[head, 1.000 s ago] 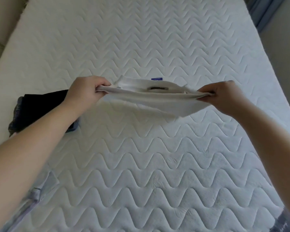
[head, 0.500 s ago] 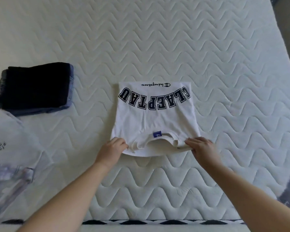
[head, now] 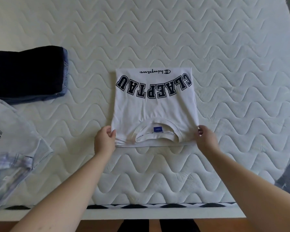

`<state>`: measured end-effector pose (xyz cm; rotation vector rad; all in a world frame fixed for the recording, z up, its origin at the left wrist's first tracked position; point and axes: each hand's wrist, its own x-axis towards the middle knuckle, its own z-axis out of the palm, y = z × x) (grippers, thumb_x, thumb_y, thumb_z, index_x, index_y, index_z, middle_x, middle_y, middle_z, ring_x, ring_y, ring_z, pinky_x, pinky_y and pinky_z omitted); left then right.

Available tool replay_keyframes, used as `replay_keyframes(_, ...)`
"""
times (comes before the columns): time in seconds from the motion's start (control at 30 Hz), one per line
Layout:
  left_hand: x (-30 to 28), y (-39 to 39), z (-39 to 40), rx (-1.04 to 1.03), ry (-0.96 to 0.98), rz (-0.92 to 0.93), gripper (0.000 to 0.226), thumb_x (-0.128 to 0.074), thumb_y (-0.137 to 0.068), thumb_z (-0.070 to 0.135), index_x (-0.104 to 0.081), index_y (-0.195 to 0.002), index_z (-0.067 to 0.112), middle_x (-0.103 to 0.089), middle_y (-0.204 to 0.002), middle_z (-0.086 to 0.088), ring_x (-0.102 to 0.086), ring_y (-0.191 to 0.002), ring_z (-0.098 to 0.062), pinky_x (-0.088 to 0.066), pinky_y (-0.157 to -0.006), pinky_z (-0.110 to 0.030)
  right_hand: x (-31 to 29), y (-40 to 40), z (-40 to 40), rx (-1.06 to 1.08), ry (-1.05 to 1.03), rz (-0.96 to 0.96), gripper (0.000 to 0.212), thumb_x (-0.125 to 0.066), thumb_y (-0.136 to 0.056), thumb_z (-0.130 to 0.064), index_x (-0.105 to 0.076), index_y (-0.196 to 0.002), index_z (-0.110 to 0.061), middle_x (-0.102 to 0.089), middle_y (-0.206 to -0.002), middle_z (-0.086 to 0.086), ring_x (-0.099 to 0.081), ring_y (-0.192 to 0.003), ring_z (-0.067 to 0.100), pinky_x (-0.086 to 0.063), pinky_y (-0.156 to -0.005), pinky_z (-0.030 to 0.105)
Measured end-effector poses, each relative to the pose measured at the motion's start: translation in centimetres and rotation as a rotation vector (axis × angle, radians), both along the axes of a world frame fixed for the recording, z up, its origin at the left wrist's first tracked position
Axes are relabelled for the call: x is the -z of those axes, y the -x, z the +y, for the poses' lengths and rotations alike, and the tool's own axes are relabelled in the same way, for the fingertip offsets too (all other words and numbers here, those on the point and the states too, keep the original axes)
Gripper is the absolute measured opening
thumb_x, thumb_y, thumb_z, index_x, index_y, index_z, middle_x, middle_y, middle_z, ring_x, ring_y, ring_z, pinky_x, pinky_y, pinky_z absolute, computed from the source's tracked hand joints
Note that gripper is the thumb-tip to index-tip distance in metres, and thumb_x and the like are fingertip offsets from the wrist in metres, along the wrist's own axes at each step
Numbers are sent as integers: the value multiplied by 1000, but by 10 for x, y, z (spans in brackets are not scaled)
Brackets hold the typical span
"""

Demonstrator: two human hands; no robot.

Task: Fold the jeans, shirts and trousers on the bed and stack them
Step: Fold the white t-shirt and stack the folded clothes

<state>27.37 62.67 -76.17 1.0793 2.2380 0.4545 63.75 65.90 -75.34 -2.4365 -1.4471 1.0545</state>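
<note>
We saw the folded white shirt (head: 155,108) lying flat in the middle of the bed (head: 224,47), its collar toward us and dark block letters across the far half. Our left hand (head: 104,141) pinched the near left corner, and our right hand (head: 205,138) gripped the near right corner. A stack of folded dark jeans (head: 29,72) sat well apart at the left, with a pale shirt (head: 12,131) crumpled just below it.

white wave-quilted mattress (head: 157,30) fills the view; below it, what looks like wooden floor (head: 94,226).
</note>
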Motion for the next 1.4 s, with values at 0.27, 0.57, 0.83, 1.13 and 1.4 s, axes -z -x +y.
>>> replay_keyframes(0.27,7,-5,13,-89,91,39,21,-75,-83,16,-69,-98,2,-73,-97,-14,-66,-91,-32,-45,-76,-32,13,2,13,57,28,-79,13,-58,-91,-22,-67,-91,-13,-58,-69,-2,-46,-59,8,-30,-49,22)
replay_keyframes(0.57,3,-5,8,-90,-42,6,11,-70,-88,21,-64,-81,16,-64,-74,4,-54,-65,-11,-35,-58,-19,16,-16,12,80,44,48,13,-60,-94,-23,-70,-91,-16,-64,-71,-2,-59,-65,15,-40,-55,26)
replay_keyframes(0.83,25,-7,-6,-599,44,-780,8,-51,-100,3,-52,-106,0,-59,-99,-17,-61,-81,-16,-56,-87,-37,29,-34,13,559,203,606,17,-56,-100,-11,-63,-111,-2,-66,-97,13,-67,-82,23,-59,-61,23)
replay_keyframes(1.13,22,-26,1,-205,100,-353,23,-69,-90,29,-67,-95,6,-72,-97,-10,-67,-92,-27,-52,-82,-40,32,-18,4,290,49,300,13,-70,-88,-31,-68,-92,-19,-72,-86,1,-70,-80,22,-58,-76,39)
replay_keyframes(1.4,17,-23,7,-687,72,-1031,14,-44,-104,13,-58,-104,13,-68,-96,-7,-70,-75,-17,-60,-63,-32,28,-19,6,747,193,887,14,-55,-100,-16,-67,-100,-8,-69,-100,12,-69,-86,21,-60,-66,27)
